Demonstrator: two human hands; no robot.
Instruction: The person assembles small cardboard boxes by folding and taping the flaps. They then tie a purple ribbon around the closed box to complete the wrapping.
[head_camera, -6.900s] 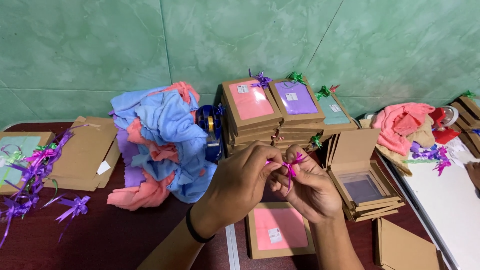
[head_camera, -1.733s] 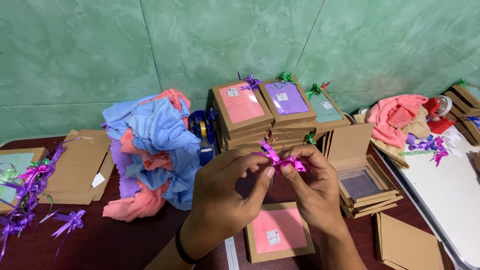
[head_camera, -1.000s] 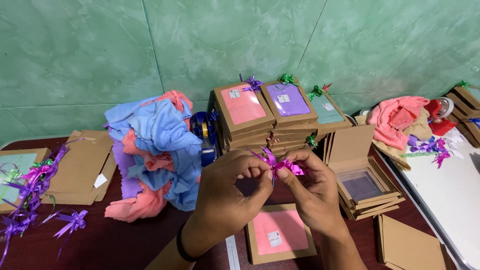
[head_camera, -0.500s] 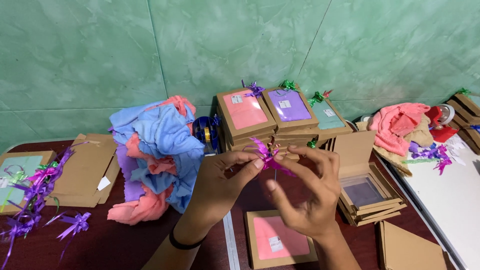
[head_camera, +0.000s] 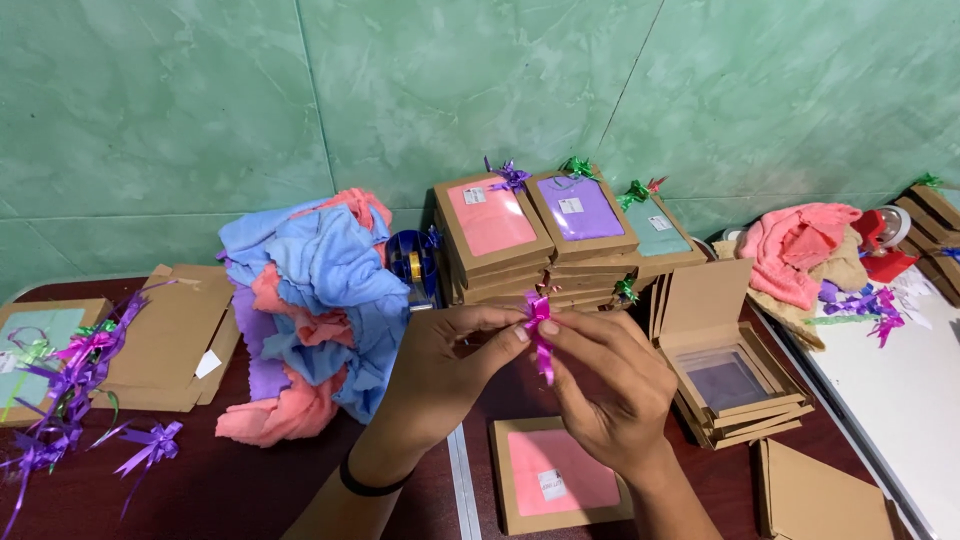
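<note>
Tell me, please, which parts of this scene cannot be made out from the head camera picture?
- Small magenta ribbon bow: its middle is covered by the fingertips of the left hand and right hand.
- Flat brown cardboard box with a pink insert: its right edge is hidden under the right wrist.
- Blue tape dispenser: partly hidden behind the heap of blue and pink cloths.
- Loose purple ribbons: cut off by the left edge.

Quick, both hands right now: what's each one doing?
Left hand: fingertips pinched shut on the pink ribbon bow.
Right hand: also pinched on the same bow, above the pink box.
</note>
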